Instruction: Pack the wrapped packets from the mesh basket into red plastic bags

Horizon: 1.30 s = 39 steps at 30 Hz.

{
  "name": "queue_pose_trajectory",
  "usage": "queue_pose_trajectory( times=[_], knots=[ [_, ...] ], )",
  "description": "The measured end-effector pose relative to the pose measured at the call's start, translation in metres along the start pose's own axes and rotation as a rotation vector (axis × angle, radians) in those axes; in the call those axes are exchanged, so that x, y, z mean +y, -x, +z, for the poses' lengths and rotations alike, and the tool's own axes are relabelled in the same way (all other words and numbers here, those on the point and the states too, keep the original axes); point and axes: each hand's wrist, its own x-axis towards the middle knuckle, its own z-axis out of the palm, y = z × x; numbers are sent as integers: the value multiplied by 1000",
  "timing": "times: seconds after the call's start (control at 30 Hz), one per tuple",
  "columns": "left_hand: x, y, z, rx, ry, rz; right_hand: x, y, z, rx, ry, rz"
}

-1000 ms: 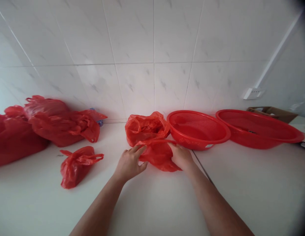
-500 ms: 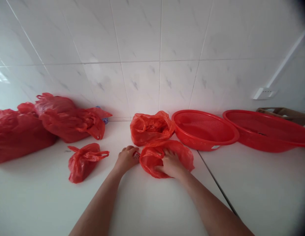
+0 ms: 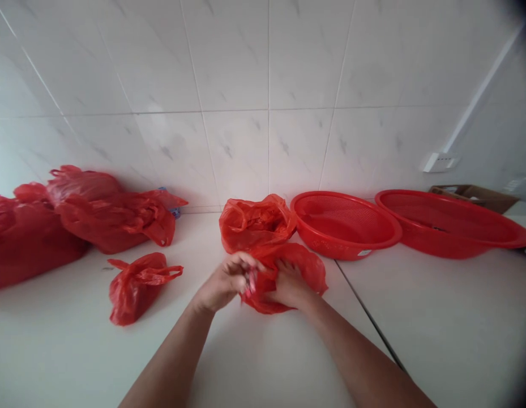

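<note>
My left hand point(image 3: 223, 282) is closed on a small red-pink packet point(image 3: 251, 279), blurred and partly hidden by my fingers. It is raised at the left rim of an open red plastic bag point(image 3: 313, 272). My right hand point(image 3: 289, 285) reaches into that bag with thumb and fingers apart, pressing against the film; I see nothing held in it. Just behind stands another open red plastic bag point(image 3: 256, 221) with crumpled film inside. To the left of my hands lies a small tied red plastic bag point(image 3: 137, 292).
Large filled red bags point(image 3: 33, 238) crowd the left by the tiled wall. A red perforated basket point(image 3: 347, 246) and a wider red basin point(image 3: 436, 246) stand at right, with a cardboard box point(image 3: 494, 198) behind. A dark seam point(image 3: 368, 314) crosses the white table point(image 3: 263, 362).
My left hand has lifted and moved right with the small packet, from beside the bag to its rim. My right hand stays in the bag. The view has shifted slightly.
</note>
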Motion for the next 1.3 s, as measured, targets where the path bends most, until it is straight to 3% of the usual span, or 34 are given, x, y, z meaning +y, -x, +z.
queue_pose_trajectory(
  times=[0.07,0.1,0.13,0.23,0.33,0.43,0.53,0.73,0.87,1.0,1.17,1.3],
  knots=[
    [-2,3,16,-328,-109,-234,1,-1,1,-21,38,-25],
    [-5,3,21,-389,-198,-311,1,-1,1,-32,54,-43],
    [-9,3,23,-380,-288,-343,1,-1,1,-38,62,-58],
    [-23,-3,18,-134,-562,-245,-3,2,-1,-9,23,-100],
    [-33,-11,2,254,-806,-66,-9,6,-3,23,-53,-180],
    [-40,-15,-10,515,-802,-83,-10,9,-7,-5,-134,-253],
    [-43,-15,-14,525,-625,-108,-3,8,-9,38,-262,-274],
    [-50,-15,-16,466,-397,-9,6,1,-10,318,-327,-162],
    [-60,-16,-19,446,-479,15,-13,-3,0,413,-221,-241],
    [-65,-18,-21,482,-667,50,-30,-11,18,341,-185,-255],
    [-62,-16,-26,562,-899,81,-30,-16,20,331,-73,-180],
    [-62,-15,-28,551,-947,48,-28,-13,16,359,-84,-183]
  ],
)
